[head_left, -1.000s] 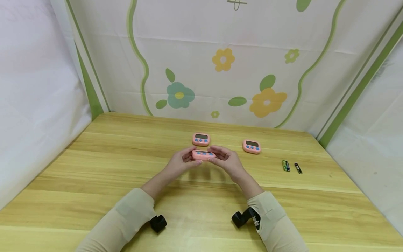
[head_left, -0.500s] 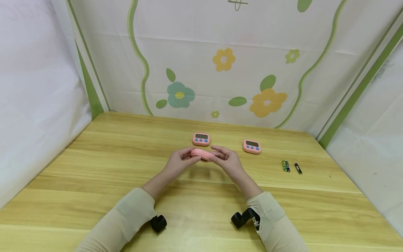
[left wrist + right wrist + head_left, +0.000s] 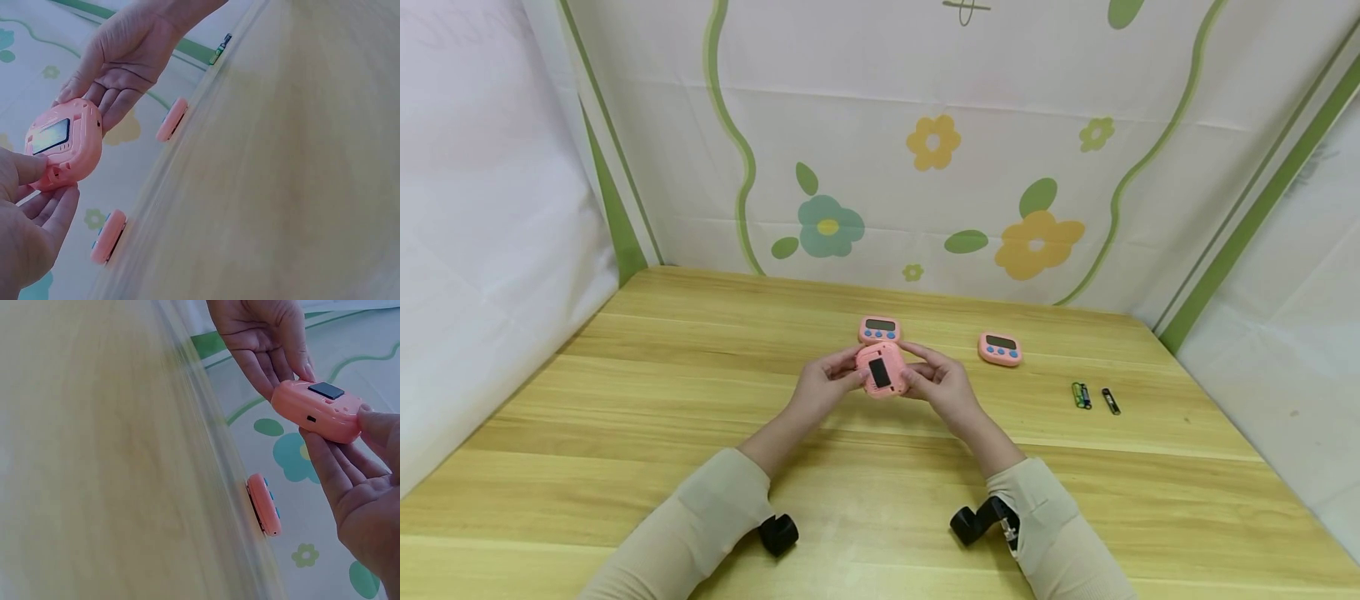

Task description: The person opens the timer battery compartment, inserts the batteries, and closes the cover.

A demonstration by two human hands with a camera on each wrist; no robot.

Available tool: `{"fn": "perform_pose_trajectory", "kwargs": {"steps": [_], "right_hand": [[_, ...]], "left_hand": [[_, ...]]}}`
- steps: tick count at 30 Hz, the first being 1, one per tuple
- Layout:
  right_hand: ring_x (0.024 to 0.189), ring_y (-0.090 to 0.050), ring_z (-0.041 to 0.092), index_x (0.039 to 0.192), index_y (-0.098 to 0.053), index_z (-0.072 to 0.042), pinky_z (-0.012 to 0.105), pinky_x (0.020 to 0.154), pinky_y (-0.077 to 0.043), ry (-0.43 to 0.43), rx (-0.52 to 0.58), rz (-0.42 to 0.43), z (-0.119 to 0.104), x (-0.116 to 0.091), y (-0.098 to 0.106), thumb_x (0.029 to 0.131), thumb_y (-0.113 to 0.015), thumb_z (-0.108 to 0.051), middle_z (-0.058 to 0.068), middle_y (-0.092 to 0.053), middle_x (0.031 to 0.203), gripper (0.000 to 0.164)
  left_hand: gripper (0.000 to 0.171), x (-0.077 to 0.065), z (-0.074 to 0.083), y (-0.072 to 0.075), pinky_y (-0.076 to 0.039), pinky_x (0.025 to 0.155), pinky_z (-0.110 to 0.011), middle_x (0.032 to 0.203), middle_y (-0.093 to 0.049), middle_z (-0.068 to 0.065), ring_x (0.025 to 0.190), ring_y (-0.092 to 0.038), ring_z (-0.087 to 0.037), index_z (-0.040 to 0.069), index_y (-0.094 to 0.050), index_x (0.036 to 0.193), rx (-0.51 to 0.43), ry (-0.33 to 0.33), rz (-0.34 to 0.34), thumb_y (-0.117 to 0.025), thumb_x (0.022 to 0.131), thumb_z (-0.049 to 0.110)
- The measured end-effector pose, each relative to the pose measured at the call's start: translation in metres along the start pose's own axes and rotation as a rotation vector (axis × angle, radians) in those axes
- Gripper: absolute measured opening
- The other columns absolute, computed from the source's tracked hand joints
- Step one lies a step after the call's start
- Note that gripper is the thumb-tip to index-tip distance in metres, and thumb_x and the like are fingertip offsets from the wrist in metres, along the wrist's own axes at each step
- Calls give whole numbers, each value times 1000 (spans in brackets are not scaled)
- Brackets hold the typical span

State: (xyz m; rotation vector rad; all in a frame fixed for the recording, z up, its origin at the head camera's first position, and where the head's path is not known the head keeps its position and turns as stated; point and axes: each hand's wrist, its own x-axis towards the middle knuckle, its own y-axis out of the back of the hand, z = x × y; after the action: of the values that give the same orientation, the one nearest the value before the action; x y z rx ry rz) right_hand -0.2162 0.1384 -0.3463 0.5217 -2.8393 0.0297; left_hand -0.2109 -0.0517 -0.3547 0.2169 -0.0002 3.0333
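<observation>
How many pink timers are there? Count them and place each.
3: one timer in both hands, a second timer on the table behind it, a third timer farther right.

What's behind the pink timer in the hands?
In the head view, another pink timer lies on the table, its dark screen and blue buttons showing. The held timer hides part of its front edge.

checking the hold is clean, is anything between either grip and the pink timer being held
Nothing visible: the left grip and right grip both touch the pink timer directly. A second timer lies beyond it and a third timer to the right, neither in between.
</observation>
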Motion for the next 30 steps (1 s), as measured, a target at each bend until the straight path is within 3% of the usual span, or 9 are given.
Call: {"fn": "perform_pose_trajectory", "kwargs": {"steps": [6,12,18,22,30], "right_hand": [[76,-60,22,128,-40,-3,43,72,-48,-20,6,-56,1,-1,1,84,-53,-1,23,-59,93,46],[78,-59,22,132,-34,-4,54,76,-41,-101,66,-118,2,-1,1,84,-53,1,17,-59,87,52],[79,-59,21,133,-31,-4,47,76,-45,-195,86,-119,2,-1,2,84,-52,1,17,-58,92,54],[76,-59,20,133,-31,-5,41,73,-49,-240,97,-101,2,0,4,85,-49,2,18,-57,95,52],[71,-60,18,132,-30,0,34,65,-51,-241,112,-136,2,0,9,84,-47,1,14,-60,89,51]], "left_hand": [[39,0,0,1,-49,72,-28,96,-59,-12,83,-55,-18,2,-52,118,-27,-10,-21,-58,80,0],[36,0,0,1,-49,72,-28,99,-59,-12,86,-55,-18,1,-54,117,-17,-20,-21,-58,81,1],[36,0,-1,1,-50,70,-28,100,-59,-14,84,-56,-17,1,-53,117,-45,-4,-53,-57,82,2],[41,0,-2,2,-51,69,-31,98,-57,-18,81,-56,-18,1,-48,122,-78,7,-128,-56,82,1],[56,0,-4,4,-49,73,-36,102,-55,-24,81,-58,-21,4,-35,132,-124,91,-299,-56,80,-3]]}}
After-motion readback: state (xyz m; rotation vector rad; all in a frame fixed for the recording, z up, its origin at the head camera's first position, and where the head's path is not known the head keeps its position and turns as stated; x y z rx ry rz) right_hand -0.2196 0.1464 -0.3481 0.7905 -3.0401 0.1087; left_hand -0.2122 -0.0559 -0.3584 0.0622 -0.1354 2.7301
